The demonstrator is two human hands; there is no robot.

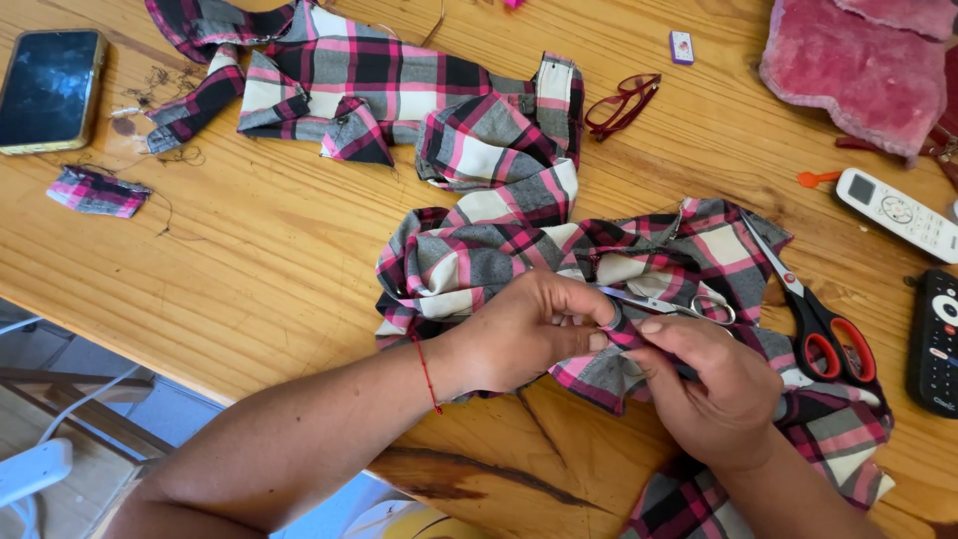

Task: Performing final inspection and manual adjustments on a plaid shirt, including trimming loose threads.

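Two hands pinched soft plaid fabric (559,250): left hand (524,334) pressed fold, right hand (714,384) pinched small silver scissors (659,303); red-handled shears (813,309) beside fabric's right edge.

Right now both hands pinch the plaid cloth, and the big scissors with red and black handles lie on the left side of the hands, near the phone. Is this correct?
Not quite. In the head view the left hand and right hand do pinch the plaid cloth, but the big scissors lie to the right of the hands, near the black remote. The phone is at the far left.
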